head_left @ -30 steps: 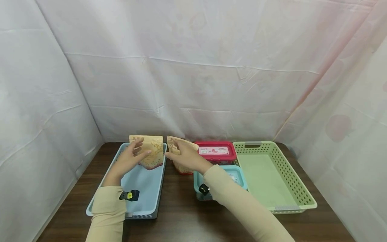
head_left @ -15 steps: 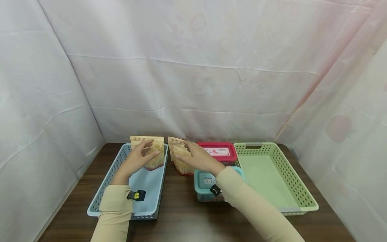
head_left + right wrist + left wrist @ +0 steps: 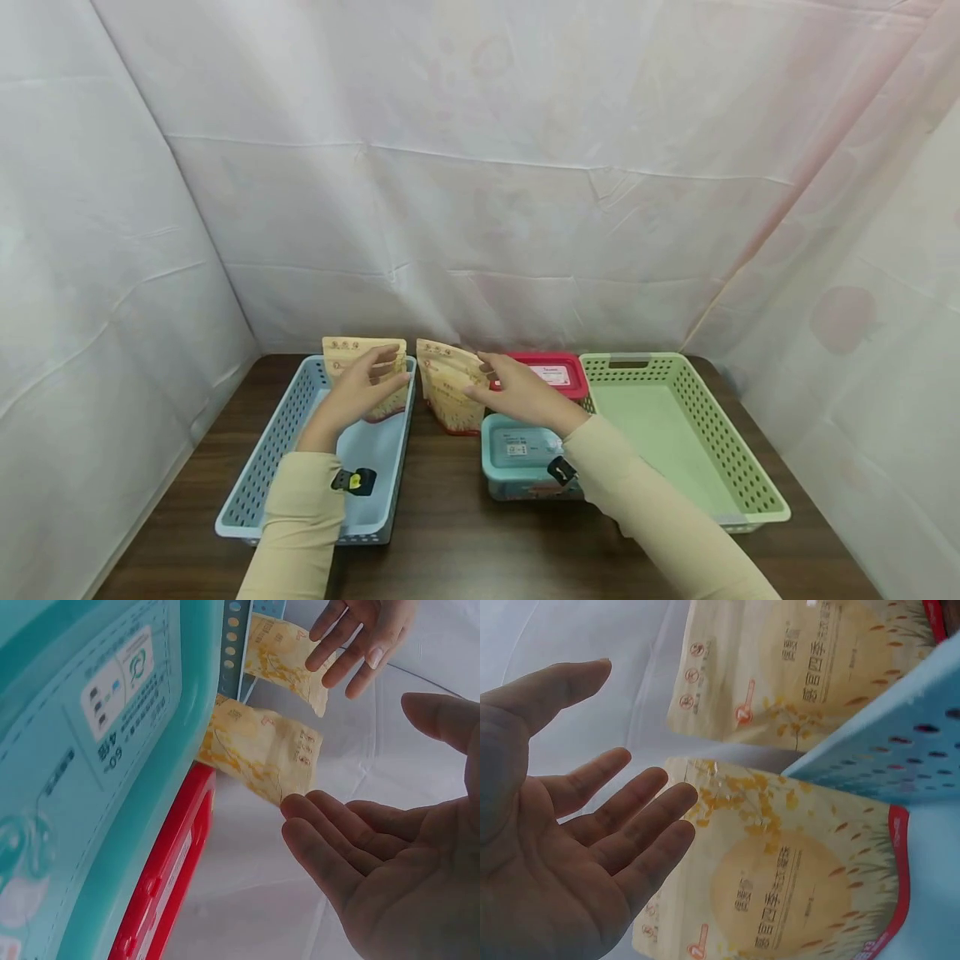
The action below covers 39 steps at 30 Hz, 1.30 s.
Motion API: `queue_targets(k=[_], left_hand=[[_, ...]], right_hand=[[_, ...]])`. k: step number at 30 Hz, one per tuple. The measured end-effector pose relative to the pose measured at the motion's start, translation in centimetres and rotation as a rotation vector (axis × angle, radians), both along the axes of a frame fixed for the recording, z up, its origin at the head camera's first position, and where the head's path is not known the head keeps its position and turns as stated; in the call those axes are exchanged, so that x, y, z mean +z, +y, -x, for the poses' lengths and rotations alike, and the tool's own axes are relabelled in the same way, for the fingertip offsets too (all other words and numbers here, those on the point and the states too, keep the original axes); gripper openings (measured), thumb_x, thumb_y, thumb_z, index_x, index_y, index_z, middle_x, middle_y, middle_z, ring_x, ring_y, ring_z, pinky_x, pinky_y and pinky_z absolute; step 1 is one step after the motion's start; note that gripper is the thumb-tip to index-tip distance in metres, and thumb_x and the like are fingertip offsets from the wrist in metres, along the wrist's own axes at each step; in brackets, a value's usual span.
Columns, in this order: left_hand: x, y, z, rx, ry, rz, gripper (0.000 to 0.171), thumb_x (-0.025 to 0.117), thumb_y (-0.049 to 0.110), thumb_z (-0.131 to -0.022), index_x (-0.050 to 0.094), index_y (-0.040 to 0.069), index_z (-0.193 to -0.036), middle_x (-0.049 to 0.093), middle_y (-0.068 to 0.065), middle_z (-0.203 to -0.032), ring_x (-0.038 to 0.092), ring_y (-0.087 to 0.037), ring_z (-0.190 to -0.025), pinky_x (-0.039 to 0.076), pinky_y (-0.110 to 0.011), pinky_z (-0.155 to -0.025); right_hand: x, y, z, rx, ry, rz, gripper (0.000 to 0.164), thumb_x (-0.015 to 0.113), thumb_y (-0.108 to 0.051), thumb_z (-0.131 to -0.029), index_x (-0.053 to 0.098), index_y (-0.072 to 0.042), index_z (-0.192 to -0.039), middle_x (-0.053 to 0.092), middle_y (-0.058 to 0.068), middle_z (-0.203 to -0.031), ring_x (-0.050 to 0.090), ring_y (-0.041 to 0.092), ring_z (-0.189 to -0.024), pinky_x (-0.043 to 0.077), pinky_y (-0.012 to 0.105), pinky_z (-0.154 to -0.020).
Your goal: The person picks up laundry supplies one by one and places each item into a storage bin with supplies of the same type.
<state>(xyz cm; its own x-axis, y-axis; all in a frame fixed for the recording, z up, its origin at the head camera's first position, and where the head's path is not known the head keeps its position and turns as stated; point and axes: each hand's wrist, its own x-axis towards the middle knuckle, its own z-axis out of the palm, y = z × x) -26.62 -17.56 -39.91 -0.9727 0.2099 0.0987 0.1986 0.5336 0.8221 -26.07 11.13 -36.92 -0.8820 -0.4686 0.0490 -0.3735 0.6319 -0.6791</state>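
Observation:
My left hand [image 3: 363, 390] is held over the blue basket [image 3: 378, 521], fingers apart and holding nothing. Behind it a cream pouch with a red bottom edge [image 3: 795, 877] stands in that basket near its back right corner. A second, matching pouch [image 3: 448, 387] stands on the table just outside the basket's right wall. My right hand [image 3: 525, 396] hovers to the right of this pouch, thumb and fingers spread, with nothing in its grasp. In the right wrist view its fingertips overlap the top of the outer pouch [image 3: 262, 750].
A teal-lidded box [image 3: 517, 454] sits below my right forearm. Behind it stands a red-lidded box [image 3: 577, 379], partly covered by my right hand. A green basket [image 3: 652, 450] occupies the right side of the dark wooden table [image 3: 450, 542]. White cloth [image 3: 480, 233] hangs behind.
Both hands have moved to the right. My right hand has drawn away from in front of the outer pouch, uncovering more of it. Pouches, boxes and baskets have stayed in place.

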Motion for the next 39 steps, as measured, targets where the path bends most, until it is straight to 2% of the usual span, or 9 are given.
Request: queue_targets(k=[9,14,18,24,32,36,39], left_hand=[[-0.4,1.2,0.4,-0.007,0.010,-0.006,0.075,0.067,0.048,-0.094,0.039,0.011,-0.153,0.044,-0.018,-0.151,0.046,-0.041,-0.134,0.042,-0.060,-0.104],[-0.4,1.8,0.5,-0.005,0.003,-0.021,0.072,0.067,0.043,-0.096,0.038,0.011,-0.154,0.043,-0.018,-0.152,0.044,-0.042,-0.135,0.041,-0.060,-0.104],[-0.5,2.4,0.6,0.007,-0.016,-0.051,0.071,0.067,0.036,-0.098,0.035,0.008,-0.155,0.038,-0.020,-0.154,0.040,-0.043,-0.138,0.040,-0.060,-0.105],[-0.8,3.5,0.9,0.052,-0.051,-0.067,0.075,0.068,0.033,-0.097,0.030,0.008,-0.156,0.035,-0.022,-0.156,0.038,-0.042,-0.140,0.039,-0.059,-0.106],[-0.9,4.9,1.1,0.065,-0.053,0.018,0.082,0.065,0.039,-0.097,0.021,0.005,-0.159,0.029,-0.025,-0.158,0.036,-0.043,-0.140,0.037,-0.062,-0.107],[-1.0,5.6,1.1,0.068,-0.046,0.055,0.088,0.064,0.040,-0.097,0.016,0.002,-0.160,0.023,-0.026,-0.160,0.029,-0.045,-0.143,0.031,-0.063,-0.111],[-1.2,6.1,1.2,0.060,-0.054,0.043,0.094,0.065,0.040,-0.096,0.008,0.001,-0.160,0.019,-0.026,-0.161,0.022,-0.045,-0.145,0.027,-0.063,-0.112]], right_hand=[[0.4,1.0,-0.4,-0.011,0.036,0.010,0.065,0.067,-0.030,-0.096,0.043,-0.004,-0.150,0.060,0.014,-0.133,0.058,0.028,-0.122,0.052,0.044,-0.097],[0.5,1.6,-0.3,-0.011,0.062,0.009,0.062,0.067,-0.031,-0.097,0.046,-0.002,-0.148,0.060,0.014,-0.133,0.060,0.028,-0.119,0.053,0.044,-0.096],[0.5,2.0,-0.2,-0.037,0.046,-0.013,0.065,0.069,-0.032,-0.096,0.045,-0.002,-0.148,0.060,0.015,-0.134,0.060,0.028,-0.119,0.052,0.044,-0.097],[0.1,2.3,0.0,-0.064,0.008,-0.041,0.066,0.070,-0.028,-0.095,0.044,-0.002,-0.149,0.062,0.016,-0.130,0.061,0.028,-0.118,0.053,0.044,-0.096],[-0.6,2.5,0.5,-0.052,-0.005,-0.086,0.059,0.071,-0.029,-0.094,0.052,-0.003,-0.143,0.067,0.013,-0.122,0.064,0.027,-0.112,0.052,0.045,-0.096],[-0.9,2.4,0.7,-0.047,-0.021,-0.088,0.057,0.070,-0.030,-0.095,0.053,-0.004,-0.142,0.068,0.010,-0.118,0.065,0.025,-0.110,0.053,0.045,-0.095],[-0.9,2.1,0.8,-0.042,-0.025,-0.092,0.053,0.069,-0.028,-0.096,0.055,-0.004,-0.140,0.070,0.009,-0.113,0.066,0.024,-0.106,0.054,0.044,-0.092]])
